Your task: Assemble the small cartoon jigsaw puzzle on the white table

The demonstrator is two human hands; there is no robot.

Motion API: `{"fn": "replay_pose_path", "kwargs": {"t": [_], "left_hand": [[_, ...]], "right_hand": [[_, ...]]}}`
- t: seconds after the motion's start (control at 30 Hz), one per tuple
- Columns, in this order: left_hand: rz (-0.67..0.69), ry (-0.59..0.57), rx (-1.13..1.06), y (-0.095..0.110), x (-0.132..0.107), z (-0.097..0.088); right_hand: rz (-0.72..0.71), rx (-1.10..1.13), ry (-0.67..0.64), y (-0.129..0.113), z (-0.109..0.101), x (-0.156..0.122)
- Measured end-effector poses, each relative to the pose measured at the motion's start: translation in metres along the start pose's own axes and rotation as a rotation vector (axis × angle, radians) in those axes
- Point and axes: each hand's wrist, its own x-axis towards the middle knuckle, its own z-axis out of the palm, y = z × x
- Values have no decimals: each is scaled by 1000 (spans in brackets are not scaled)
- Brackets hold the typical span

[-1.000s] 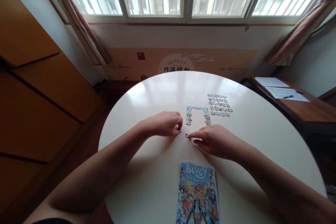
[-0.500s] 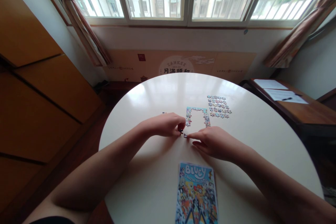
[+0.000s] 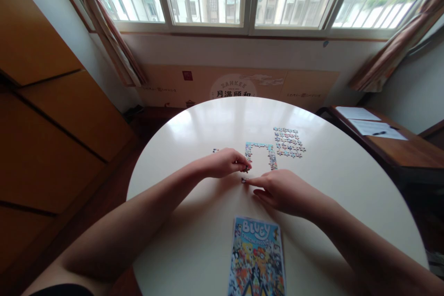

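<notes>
Two hands in the head view, both ours, above a round white table (image 3: 194,240). Our left hand (image 3: 225,163) comes in palm-down, thumb and forefinger pinched narrow on a small dark puzzle piece (image 3: 246,169). This piece sits at the near left corner of a partly built puzzle border (image 3: 259,145); whether it touches the border we cannot tell, as our fingers cover that end.

Our right hand (image 3: 282,188) grips nothing that we can see: forefinger stretched out, its tip on a second small piece (image 3: 243,180) lying on the tabletop, thumb lowered and apart from the forefinger. The second piece lies just nearer to us than the pinched one, the two apart.

We note the border's form: a top edge and two sides, the near side unfilled, bare tabletop within. Beyond it to the right, loose pieces (image 3: 289,139) are laid out in close rows. A few small pieces (image 3: 215,151) show just past our left wrist. Nearest to us lies a colourful picture sheet (image 3: 256,256), flat, headed "BLUEY".

Off to the right we see a brown side desk (image 3: 409,153) bearing white papers (image 3: 359,113) and a dark pen (image 3: 379,133).
</notes>
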Motion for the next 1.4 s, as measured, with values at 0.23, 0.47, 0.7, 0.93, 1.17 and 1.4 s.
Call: {"fn": "replay_pose_path", "kwargs": {"t": [0.23,0.47,0.7,0.93,1.17,1.4], "left_hand": [[-9,17,83,4,-2,5],[0,58,162,2,1,9],[79,112,301,3,1,11],[88,112,332,4,-1,9],[106,102,332,6,-1,13],[151,237,355,8,-6,-1]], "right_hand": [[2,-11,-15,-3,-4,0],[-2,-2,-6,-2,-3,0],[-1,-11,-4,-2,-2,0],[7,-8,8,-3,-2,-1],[-10,-8,11,-2,-2,0],[-3,-6,20,0,2,-1]]}}
